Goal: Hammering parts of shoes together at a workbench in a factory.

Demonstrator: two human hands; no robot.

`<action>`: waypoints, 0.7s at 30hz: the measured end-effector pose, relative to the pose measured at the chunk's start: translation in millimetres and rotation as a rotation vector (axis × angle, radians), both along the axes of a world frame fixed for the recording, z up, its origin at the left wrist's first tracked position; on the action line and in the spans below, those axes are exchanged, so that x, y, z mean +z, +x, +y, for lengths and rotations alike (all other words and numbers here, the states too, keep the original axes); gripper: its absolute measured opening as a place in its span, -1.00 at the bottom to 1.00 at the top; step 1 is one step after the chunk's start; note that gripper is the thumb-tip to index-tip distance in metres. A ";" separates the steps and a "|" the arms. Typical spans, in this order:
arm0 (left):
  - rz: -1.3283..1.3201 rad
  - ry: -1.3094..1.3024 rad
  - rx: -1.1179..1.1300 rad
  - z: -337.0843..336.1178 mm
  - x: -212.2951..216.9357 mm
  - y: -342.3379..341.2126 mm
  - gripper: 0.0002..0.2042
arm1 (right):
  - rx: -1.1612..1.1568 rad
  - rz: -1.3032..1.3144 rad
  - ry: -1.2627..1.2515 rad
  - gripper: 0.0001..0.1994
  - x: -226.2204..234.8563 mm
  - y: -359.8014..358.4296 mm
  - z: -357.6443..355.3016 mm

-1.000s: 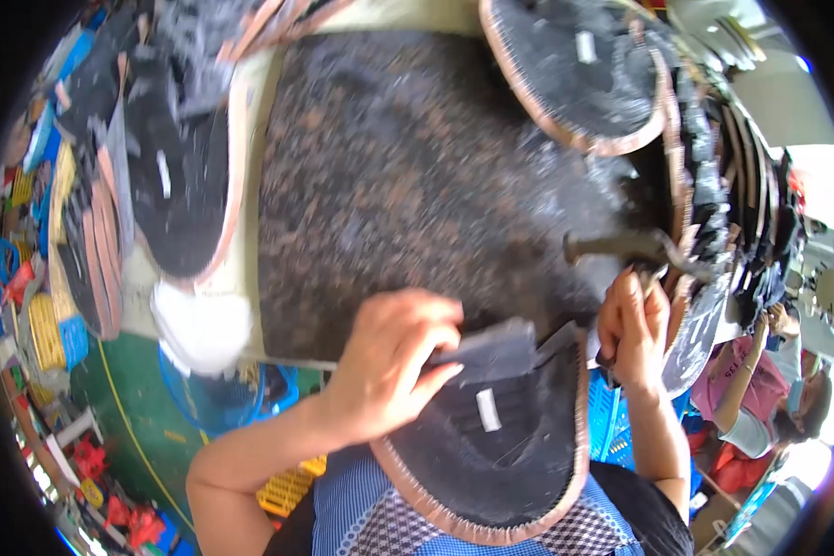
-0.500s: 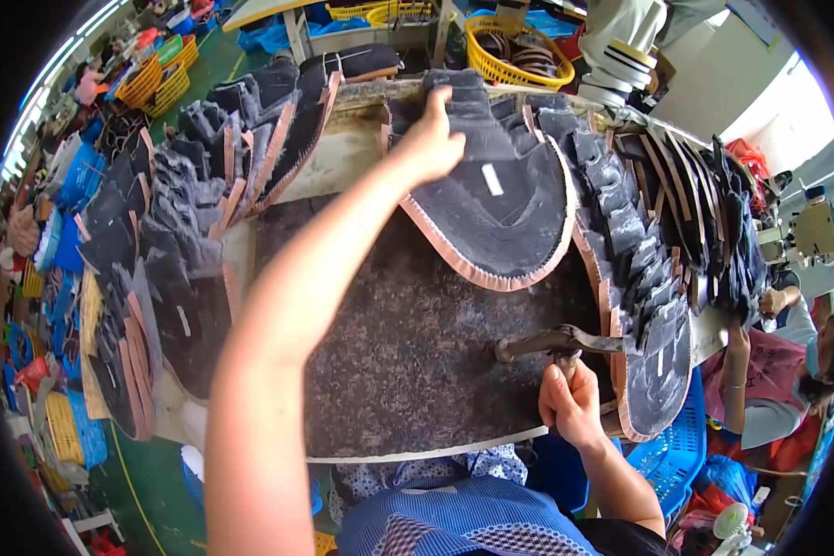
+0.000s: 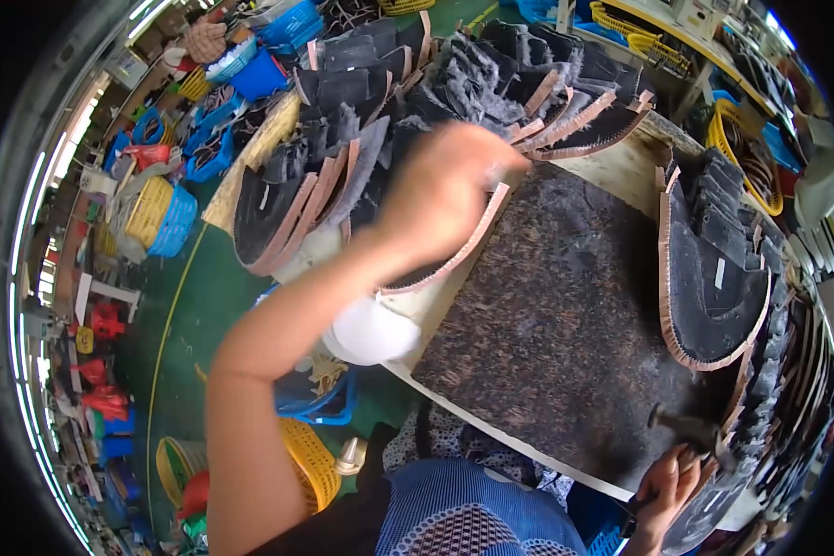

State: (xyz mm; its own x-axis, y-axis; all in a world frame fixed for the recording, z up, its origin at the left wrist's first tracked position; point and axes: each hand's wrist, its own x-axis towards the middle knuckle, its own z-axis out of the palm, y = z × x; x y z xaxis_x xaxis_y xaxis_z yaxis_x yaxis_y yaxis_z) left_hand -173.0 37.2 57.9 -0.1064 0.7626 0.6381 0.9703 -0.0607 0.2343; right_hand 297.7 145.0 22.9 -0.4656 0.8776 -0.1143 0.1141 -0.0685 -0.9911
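Across the middle of the scene spreads a mottled dark brown slab (image 3: 547,334). Beyond its far left side, a heap of black layered pieces (image 3: 477,79) overlaps untidily, pinkish-tan edging showing between greyish, fuzzy surfaces. Near that heap, at the slab's left edge, a black curved piece (image 3: 426,275) lies under the left hand (image 3: 449,181), which covers much of it; a pinkish-tan strip follows its right side. That hand is motion-blurred, so whether its fingers pinch anything, I cannot tell. On the slab's right side rests another curved piece (image 3: 713,329), its rounded end toward the near side, matte black with a ribbed pinkish-tan rim. At the near right, the right hand (image 3: 669,482) has its fingers curled around a hammer (image 3: 690,429), whose dark head sits just beyond them. Smallest is a white label (image 3: 720,273) on the right-hand piece.
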 end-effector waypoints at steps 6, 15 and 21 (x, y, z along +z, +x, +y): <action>0.179 -0.187 0.269 -86.0 -2.6 -100.9 -0.78 | 0.311 0.134 -0.120 -0.88 33.7 -134.5 10.8; 0.299 0.360 0.110 -47.8 23.4 -50.3 -0.83 | 0.420 0.097 0.235 -0.68 55.9 -325.9 45.4; 0.420 0.599 -0.151 -18.2 44.0 7.8 -0.66 | 0.773 0.084 -0.023 -0.60 44.7 -368.4 96.8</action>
